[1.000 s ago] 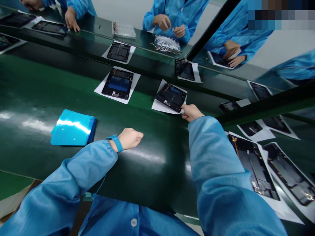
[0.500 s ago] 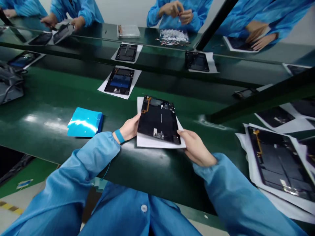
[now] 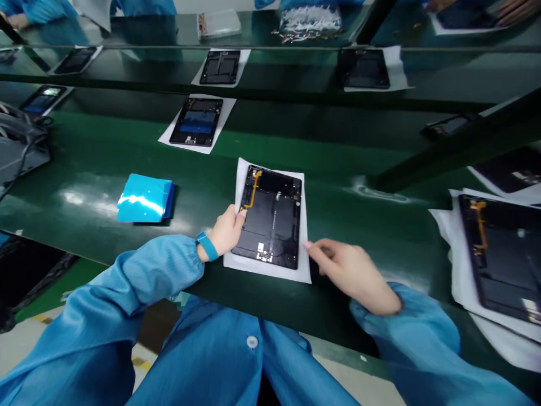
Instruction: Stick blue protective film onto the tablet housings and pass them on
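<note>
Open tablet [image 3: 270, 220]: face up with insides bare, lying on white paper [image 3: 262, 268] over the green table [image 3: 198, 175], close to the front edge and between both hands.
Left hand [image 3: 226, 231]: holding the open tablet by its left long edge, about midway along, thumb over the rim, other fingers partly out of sight.
Right hand [image 3: 349, 268]: at the right edge of the white paper, toward the near end, thumb and forefinger bent toward each other; cannot tell whether pinching the paper or only brushing it.
Nearer hand: the left, in contact with the open tablet; the right parted from it by a thin margin of white paper.
Way from each grip: rightward from the left thumb, leftward from the right fingertips.
Long axis: running from the table's front toward its back, far end leaning slightly right, so crosswise to a line between both hands.
Orange ribbon [image 3: 254, 189]: inside the open tablet, along the upper left, just beyond the left thumb.
Wristband [image 3: 207, 246]: blue, around the left wrist.
Blue sheets [image 3: 143, 197]: stacked left of the left hand, well apart from the open tablet.
Second tablet [image 3: 196, 121]: farther back and leftward, on separate paper.
Third tablet [image 3: 502, 254]: atop layered papers [image 3: 460, 287], off beyond the right hand.
</note>
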{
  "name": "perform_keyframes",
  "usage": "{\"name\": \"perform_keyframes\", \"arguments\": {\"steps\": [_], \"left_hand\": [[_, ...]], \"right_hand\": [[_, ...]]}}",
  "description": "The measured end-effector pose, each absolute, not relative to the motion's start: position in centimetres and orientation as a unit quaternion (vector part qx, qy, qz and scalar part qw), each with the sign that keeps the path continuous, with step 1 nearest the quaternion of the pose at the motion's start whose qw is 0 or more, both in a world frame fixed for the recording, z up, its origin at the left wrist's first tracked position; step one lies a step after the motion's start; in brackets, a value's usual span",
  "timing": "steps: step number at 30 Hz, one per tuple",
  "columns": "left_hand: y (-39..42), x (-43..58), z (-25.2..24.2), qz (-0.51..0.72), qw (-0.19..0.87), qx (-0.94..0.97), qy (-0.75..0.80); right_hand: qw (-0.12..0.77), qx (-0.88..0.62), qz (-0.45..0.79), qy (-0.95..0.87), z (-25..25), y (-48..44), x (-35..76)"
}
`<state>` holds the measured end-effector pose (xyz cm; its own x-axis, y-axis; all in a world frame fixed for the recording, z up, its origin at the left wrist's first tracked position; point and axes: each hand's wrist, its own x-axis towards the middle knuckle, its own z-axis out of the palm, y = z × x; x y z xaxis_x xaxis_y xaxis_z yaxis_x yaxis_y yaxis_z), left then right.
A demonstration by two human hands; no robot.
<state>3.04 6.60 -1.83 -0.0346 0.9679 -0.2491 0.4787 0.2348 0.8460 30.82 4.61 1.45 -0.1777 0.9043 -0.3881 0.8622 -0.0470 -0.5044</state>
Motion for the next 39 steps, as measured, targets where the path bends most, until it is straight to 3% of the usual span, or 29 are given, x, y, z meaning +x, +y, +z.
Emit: {"name": "perform_keyframes", "arguments": {"steps": [4,7,11,15,21,23,29,35,37,39], "left_hand": [[6.6,1.5,0.4,0.174,0.366,0.628,0.664],[7.2,-2.6,2.8,0.044,0.175,0.695,0.696],[8.5,-10.3,5.2,-0.034,-0.047,0.639,0.767],[9.3,-15.7,5.5,-0.082,0.051,0.581,0.808],[9.2,-18.2,5.6,0.090,0.319,0.576,0.747],[9.1,-18.6,5.7,0.118,0.362,0.560,0.736],[8.0,-18.5,7.6,0.141,0.304,0.570,0.750],[4.7,-11.5,11.5,0.153,-0.047,0.687,0.709],[4.0,-8.2,11.9,0.175,-0.046,0.728,0.661],[3.9,-5.2,11.6,0.201,0.041,0.774,0.599]], "right_hand": [[0.144,-0.704,0.142,-0.681,-0.8,7.5,31.5],[0.204,-0.699,0.125,-0.674,-3.2,9.0,31.8],[0.225,-0.693,0.128,-0.673,-4.8,9.4,32.1],[0.210,-0.697,0.127,-0.673,-4.9,9.4,32.5],[0.209,-0.691,0.146,-0.676,-4.7,9.3,32.7],[0.212,-0.688,0.150,-0.677,-4.7,9.3,32.8],[0.217,-0.690,0.176,-0.668,-4.4,9.5,32.9],[0.358,-0.586,0.163,-0.708,0.4,6.2,29.0],[0.368,-0.497,0.205,-0.759,2.4,4.7,26.2],[0.344,-0.427,0.289,-0.784,4.0,3.7,23.2]]}}
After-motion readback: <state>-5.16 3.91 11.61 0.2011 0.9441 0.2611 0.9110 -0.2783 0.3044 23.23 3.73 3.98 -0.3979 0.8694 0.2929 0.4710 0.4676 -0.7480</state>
